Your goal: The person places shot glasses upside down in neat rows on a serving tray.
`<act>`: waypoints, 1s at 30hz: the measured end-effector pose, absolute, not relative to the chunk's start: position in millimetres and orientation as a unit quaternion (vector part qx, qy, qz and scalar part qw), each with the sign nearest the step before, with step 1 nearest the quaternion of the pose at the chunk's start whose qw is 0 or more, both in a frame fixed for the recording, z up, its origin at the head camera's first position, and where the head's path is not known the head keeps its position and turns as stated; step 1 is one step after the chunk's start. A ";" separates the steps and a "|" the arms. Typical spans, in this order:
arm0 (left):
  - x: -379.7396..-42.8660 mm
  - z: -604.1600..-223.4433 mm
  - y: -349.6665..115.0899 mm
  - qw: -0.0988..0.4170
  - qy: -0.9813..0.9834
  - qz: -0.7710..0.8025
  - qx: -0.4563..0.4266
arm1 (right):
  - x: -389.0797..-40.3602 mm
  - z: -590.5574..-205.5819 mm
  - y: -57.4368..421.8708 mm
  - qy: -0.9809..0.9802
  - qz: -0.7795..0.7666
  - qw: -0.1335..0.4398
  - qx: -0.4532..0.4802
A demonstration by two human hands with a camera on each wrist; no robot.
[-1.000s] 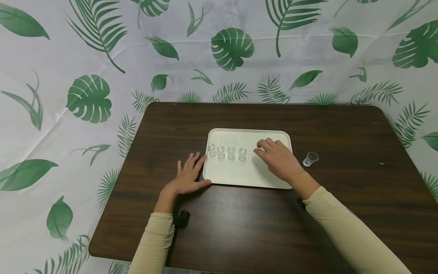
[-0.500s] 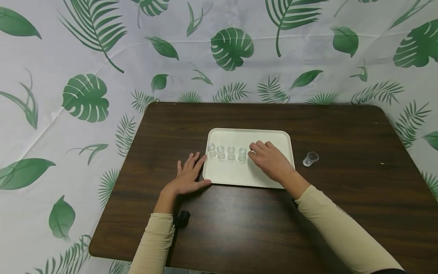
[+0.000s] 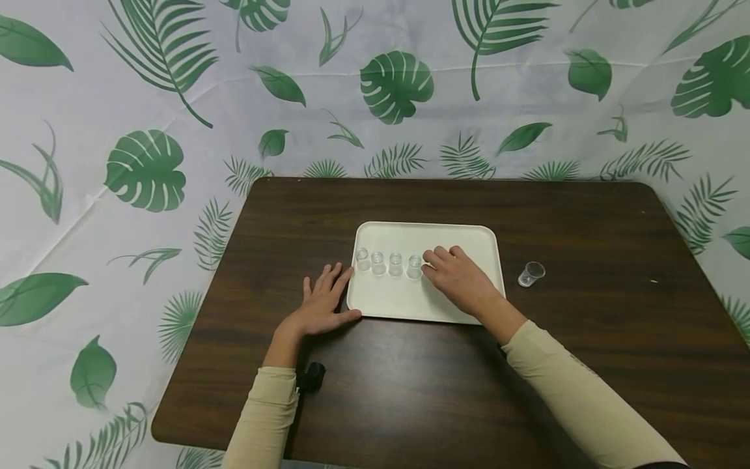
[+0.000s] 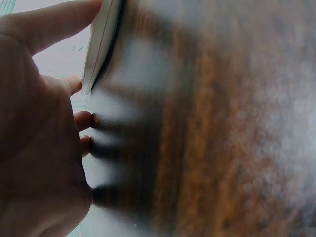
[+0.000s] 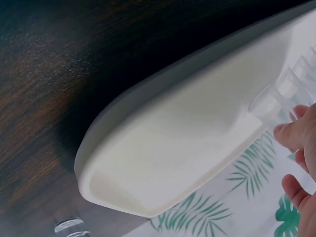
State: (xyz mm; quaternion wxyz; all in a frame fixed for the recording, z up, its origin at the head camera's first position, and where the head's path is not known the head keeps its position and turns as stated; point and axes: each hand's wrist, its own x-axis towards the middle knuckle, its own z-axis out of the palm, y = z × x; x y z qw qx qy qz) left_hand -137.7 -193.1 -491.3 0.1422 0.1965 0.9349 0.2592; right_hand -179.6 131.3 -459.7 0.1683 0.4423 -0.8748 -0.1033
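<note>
A cream tray (image 3: 410,303) lies on the table, with a row of small clear cups (image 3: 395,266) standing mouth-down on its left half. My right hand (image 3: 457,280) is over the tray, just right of the row. In the right wrist view its thumb and fingers pinch a clear cup (image 5: 266,106) by its upper end, the wide rim at the tray surface; from the head that cup is hidden by the hand. My left hand (image 3: 319,306) rests spread at the tray's left side, its thumb and index finger touching the edge.
One more clear cup (image 3: 531,274) stands mouth-up on the dark wooden table (image 3: 586,221), right of the tray. A leaf-patterned cloth (image 3: 328,91) hangs behind the table.
My right hand has moved left and slightly down across the tray, closer to the row of cups. The left hand, the tray and the cup at the right have stayed put.
</note>
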 end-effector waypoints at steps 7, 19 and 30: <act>-136.9 -488.6 -191.5 0.148 0.937 0.252 0.192 | -178.7 -461.2 131.9 -0.877 -0.111 0.166 0.438; -136.4 -492.0 -192.7 0.151 0.938 0.245 0.193 | -176.8 -459.5 132.3 -0.884 -0.087 0.150 0.434; -135.5 -488.4 -191.7 0.152 0.937 0.248 0.192 | -170.0 -453.3 135.8 -0.892 -0.057 0.142 0.425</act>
